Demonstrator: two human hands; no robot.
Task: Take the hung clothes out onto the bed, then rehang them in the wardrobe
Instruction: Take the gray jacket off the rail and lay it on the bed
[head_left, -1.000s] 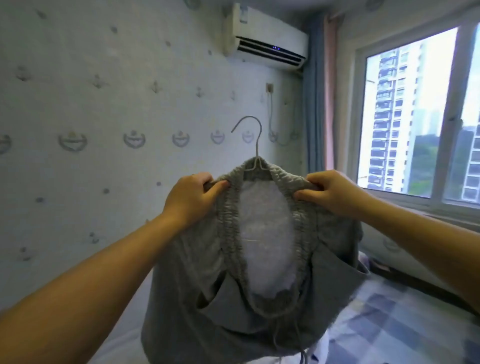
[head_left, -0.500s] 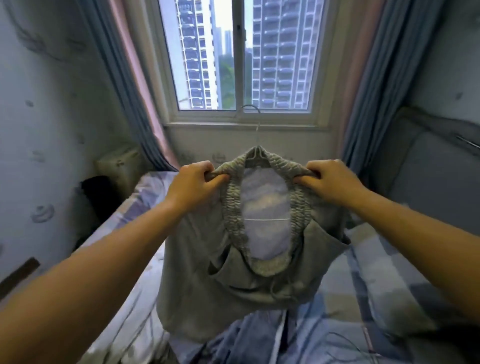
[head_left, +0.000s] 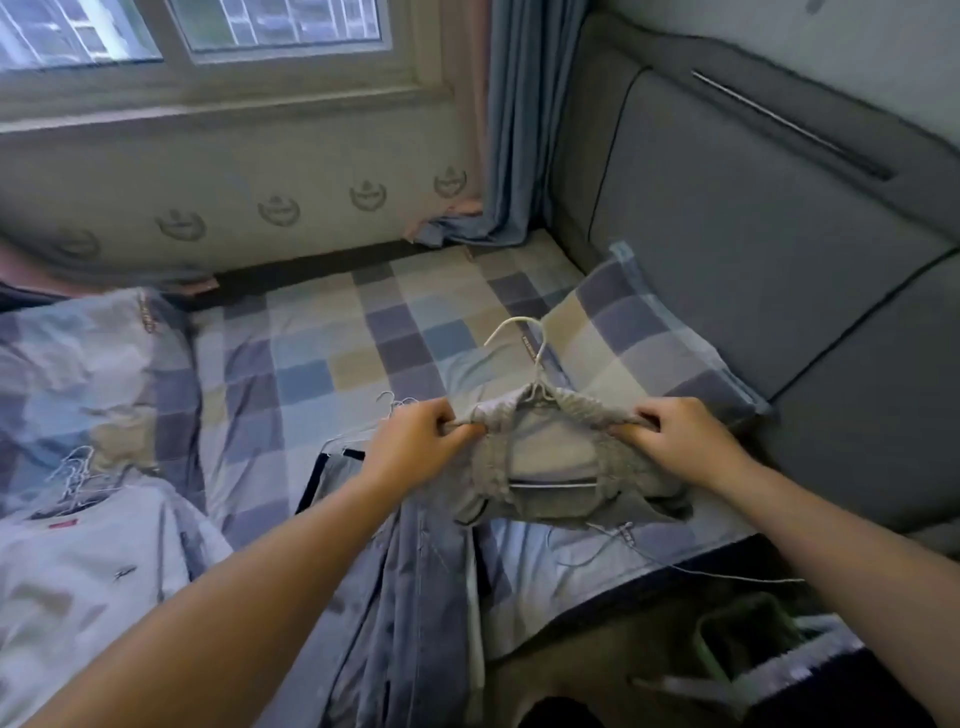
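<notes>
Your left hand (head_left: 415, 441) and right hand (head_left: 680, 441) each hold one end of the ribbed waistband of a grey garment (head_left: 561, 501), with the fingers (head_left: 448, 415) curled tight and clamped on the fabric. The garment sits on a white wire hanger (head_left: 537, 387), whose hook points away from you toward the checked pillow (head_left: 639, 343). You hold it low over the bed (head_left: 322, 343), its lower part on or just above the sheet; I cannot tell which. A blue denim garment (head_left: 415, 597) lies just beside it, under your left forearm. White clothes (head_left: 78, 561) on hangers lie at the far left. The grey headboard (head_left: 753, 234) stands to the right.
</notes>
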